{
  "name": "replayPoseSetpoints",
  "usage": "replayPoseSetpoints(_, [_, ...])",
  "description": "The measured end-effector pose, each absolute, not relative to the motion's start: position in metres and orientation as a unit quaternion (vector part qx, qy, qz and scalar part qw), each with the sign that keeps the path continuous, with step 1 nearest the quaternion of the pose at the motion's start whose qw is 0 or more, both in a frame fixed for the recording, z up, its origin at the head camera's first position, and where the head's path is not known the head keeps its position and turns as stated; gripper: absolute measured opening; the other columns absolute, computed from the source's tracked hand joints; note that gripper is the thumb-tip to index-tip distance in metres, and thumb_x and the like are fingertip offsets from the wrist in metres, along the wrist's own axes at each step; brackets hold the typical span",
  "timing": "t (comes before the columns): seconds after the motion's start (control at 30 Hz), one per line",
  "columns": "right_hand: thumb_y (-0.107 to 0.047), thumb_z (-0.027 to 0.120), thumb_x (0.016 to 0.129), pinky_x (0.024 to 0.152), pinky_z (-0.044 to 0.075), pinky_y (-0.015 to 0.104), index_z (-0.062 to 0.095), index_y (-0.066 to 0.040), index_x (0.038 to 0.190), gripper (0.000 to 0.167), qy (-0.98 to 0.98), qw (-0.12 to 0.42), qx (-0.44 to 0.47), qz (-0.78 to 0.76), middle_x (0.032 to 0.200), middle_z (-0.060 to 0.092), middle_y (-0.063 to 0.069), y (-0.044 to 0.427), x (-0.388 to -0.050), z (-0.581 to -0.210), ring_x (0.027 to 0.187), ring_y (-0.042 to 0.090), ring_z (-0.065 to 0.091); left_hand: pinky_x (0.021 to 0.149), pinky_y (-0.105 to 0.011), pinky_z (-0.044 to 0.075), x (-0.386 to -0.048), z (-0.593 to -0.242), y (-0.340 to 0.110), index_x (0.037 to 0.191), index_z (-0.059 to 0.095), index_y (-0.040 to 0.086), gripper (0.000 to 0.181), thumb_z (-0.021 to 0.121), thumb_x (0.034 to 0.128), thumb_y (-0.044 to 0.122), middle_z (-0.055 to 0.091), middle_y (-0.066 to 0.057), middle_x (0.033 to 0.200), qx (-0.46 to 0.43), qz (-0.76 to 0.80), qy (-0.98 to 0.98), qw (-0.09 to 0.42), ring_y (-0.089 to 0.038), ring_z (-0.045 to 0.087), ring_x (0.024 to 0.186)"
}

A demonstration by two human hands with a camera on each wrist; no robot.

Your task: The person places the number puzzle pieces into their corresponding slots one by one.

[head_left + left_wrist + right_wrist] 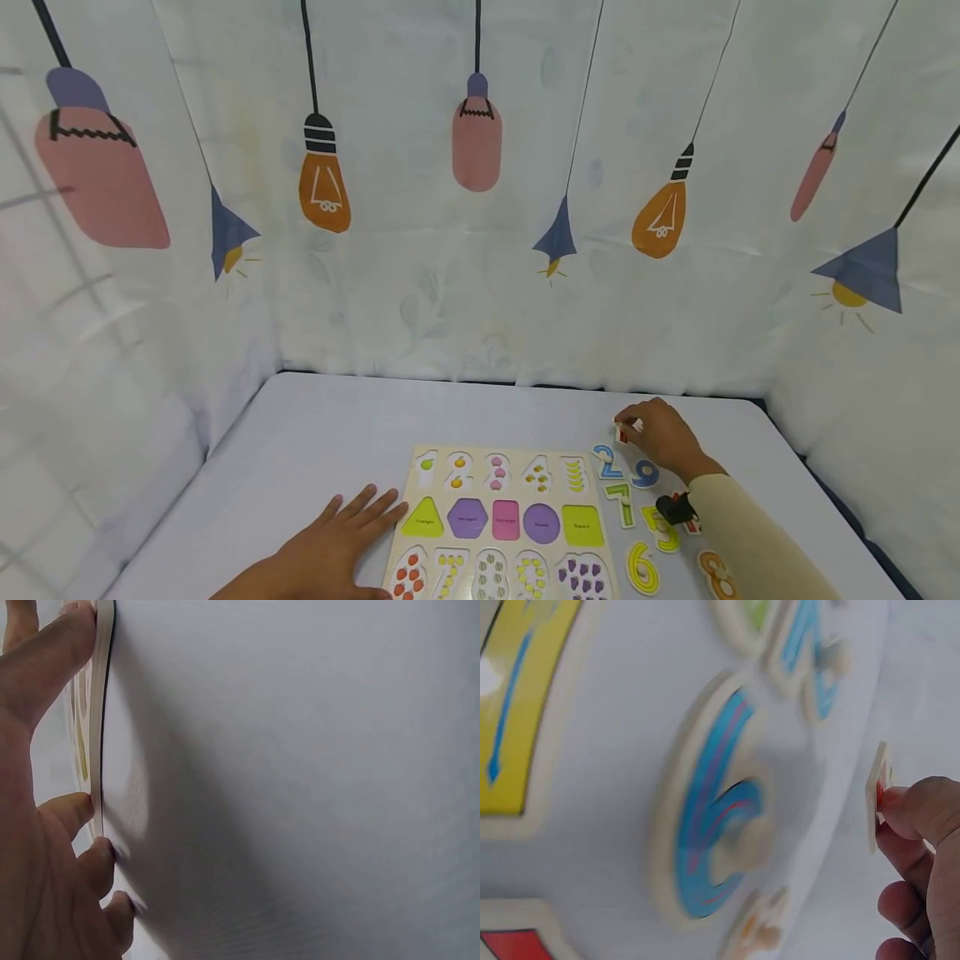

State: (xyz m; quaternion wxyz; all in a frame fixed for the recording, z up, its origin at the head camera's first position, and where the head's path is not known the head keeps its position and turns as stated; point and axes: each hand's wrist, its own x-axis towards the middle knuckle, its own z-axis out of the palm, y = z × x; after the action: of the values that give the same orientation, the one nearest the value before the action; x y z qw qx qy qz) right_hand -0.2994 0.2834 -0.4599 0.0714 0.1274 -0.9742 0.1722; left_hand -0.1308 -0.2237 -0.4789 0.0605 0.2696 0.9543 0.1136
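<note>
My right hand (660,433) pinches a thin wooden puzzle piece with a red face (880,796) between thumb and fingers, above the table's far right part. The piece is edge-on in the right wrist view, so its shape cannot be told. My left hand (341,542) lies with fingers spread at the left edge of a wooden puzzle board (487,492); its fingertips touch the board's edge in the left wrist view. The board has number recesses with fruit pictures, and a middle row of coloured shapes. Beside the right hand lies a blue number nine (645,473) with a knob.
Right of the board lie a blue two (609,462), a green seven (621,502), a yellow five (663,533), a yellow six (637,568) and an orange eight (717,575). A red piece is partly hidden by the right wrist. Patterned curtains (480,275) surround the white table (337,442).
</note>
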Motion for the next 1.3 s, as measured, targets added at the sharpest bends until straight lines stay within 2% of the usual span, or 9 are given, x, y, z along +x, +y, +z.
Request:
replayPoseSetpoints(0.17, [-0.018, 0.079, 0.092, 0.089, 0.052, 0.049, 0.08, -0.018, 0.105, 0.013, -0.967, 0.079, 0.155, 0.188, 0.094, 0.069, -0.01, 0.259, -0.289, -0.439, 0.101, 0.027, 0.061, 0.11, -0.072, 0.028, -0.132, -0.476, -0.223, 0.157, 0.044, 0.017, 0.109, 0.057, 0.0759, 0.089, 0.041, -0.009, 0.161, 0.263, 0.118, 0.955, 0.072, -0.043, 0.032, 0.147])
replayPoseSetpoints(0.47, [-0.023, 0.082, 0.089, 0.079, 0.053, 0.037, 0.078, -0.023, 0.095, 0.007, -0.952, 0.088, 0.226, 0.187, 0.086, 0.065, -0.02, 0.197, -0.274, -0.421, 0.092, 0.014, 0.06, 0.108, -0.074, 0.029, -0.132, -0.478, -0.225, 0.157, 0.044, 0.016, 0.109, 0.058, 0.076, 0.088, 0.041, -0.009, 0.161, 0.27, 0.12, 0.953, 0.066, -0.043, 0.032, 0.147])
replayPoseSetpoints(0.73, [-0.023, 0.084, 0.087, 0.075, 0.053, 0.032, 0.078, -0.026, 0.09, 0.007, -0.931, 0.115, 0.292, 0.186, 0.085, 0.068, -0.02, 0.146, -0.268, -0.422, 0.088, 0.008, 0.058, 0.108, -0.074, 0.028, -0.133, -0.479, -0.225, 0.158, 0.042, 0.018, 0.109, 0.059, 0.0758, 0.087, 0.04, -0.008, 0.161, 0.276, 0.124, 0.951, 0.066, -0.043, 0.032, 0.148])
replayPoseSetpoints(1.0, [-0.025, 0.082, 0.09, 0.073, 0.052, 0.029, 0.08, -0.025, 0.093, 0.004, -0.927, 0.09, 0.312, 0.188, 0.083, 0.068, -0.022, 0.101, -0.263, -0.428, 0.087, 0.014, 0.06, 0.108, -0.075, 0.028, -0.132, -0.478, -0.225, 0.158, 0.042, 0.018, 0.11, 0.059, 0.0748, 0.088, 0.04, -0.007, 0.162, 0.273, 0.124, 0.951, 0.074, -0.042, 0.031, 0.148])
replayPoseSetpoints(1.3, [-0.028, 0.081, 0.09, 0.07, 0.049, 0.022, 0.08, -0.027, 0.096, 0.006, -0.928, 0.061, 0.316, 0.188, 0.083, 0.067, -0.025, 0.06, -0.26, -0.443, 0.083, 0.004, 0.053, 0.109, -0.074, 0.028, -0.132, -0.479, -0.225, 0.159, 0.041, 0.02, 0.11, 0.059, 0.0743, 0.088, 0.039, -0.006, 0.162, 0.265, 0.121, 0.953, 0.08, -0.041, 0.03, 0.149])
